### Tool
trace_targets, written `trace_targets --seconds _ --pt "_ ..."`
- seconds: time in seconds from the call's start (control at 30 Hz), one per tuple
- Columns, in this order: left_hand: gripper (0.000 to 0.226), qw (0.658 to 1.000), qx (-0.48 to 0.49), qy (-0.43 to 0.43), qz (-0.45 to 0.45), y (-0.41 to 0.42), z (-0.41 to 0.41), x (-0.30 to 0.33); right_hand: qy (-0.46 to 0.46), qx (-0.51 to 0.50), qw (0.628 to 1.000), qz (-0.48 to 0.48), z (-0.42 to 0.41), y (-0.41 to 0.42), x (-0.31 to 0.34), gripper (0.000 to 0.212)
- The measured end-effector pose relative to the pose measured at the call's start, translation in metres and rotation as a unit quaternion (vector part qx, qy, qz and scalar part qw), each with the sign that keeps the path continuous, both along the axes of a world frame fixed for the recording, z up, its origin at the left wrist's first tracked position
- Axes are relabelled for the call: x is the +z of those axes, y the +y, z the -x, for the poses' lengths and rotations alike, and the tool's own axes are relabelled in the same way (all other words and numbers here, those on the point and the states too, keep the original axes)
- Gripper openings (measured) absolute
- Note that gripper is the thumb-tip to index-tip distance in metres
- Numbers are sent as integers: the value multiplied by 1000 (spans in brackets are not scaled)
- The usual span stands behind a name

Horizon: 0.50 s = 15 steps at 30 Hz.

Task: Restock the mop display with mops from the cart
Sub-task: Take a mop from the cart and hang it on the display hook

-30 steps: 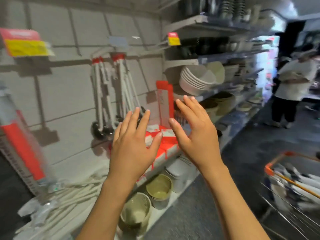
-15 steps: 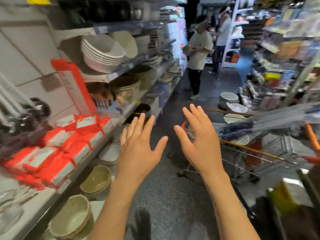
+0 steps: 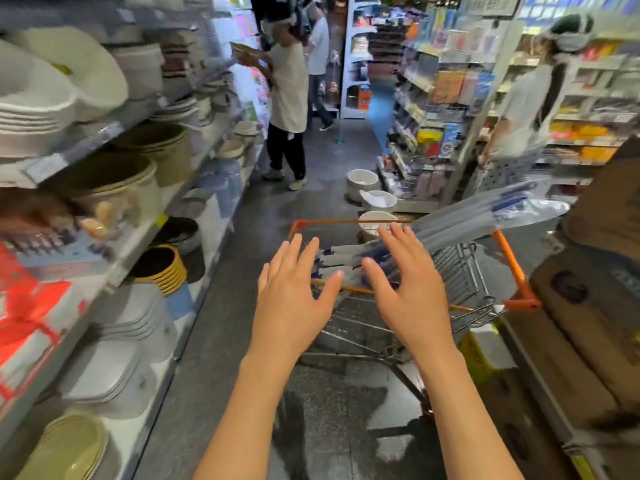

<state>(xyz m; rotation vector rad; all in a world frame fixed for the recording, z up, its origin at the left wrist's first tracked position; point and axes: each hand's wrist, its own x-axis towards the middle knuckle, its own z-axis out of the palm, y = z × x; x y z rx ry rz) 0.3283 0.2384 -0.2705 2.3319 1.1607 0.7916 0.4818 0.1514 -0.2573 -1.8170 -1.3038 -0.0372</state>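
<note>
Both my left hand [image 3: 294, 299] and right hand [image 3: 408, 292] hover spread and empty over the cart [image 3: 512, 261]; the wrapped mops [image 3: 485, 216] look light, long, probably slippery—grasp mid-shaft.

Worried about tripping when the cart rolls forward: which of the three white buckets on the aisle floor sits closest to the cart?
The white bucket just beyond the cart's far orange rim; the other two stand farther up the aisle.

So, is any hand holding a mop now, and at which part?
Nothing is held. The left hand and right hand are open with spread fingers, over the wrapped mops in the cart.
</note>
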Motion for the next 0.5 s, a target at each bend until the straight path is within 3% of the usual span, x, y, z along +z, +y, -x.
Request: trace_targets --seconds 0.5 --pt "70 983 -128 15 132 137 -186 -56 53 -124 986 96 -163 95 -56 57"
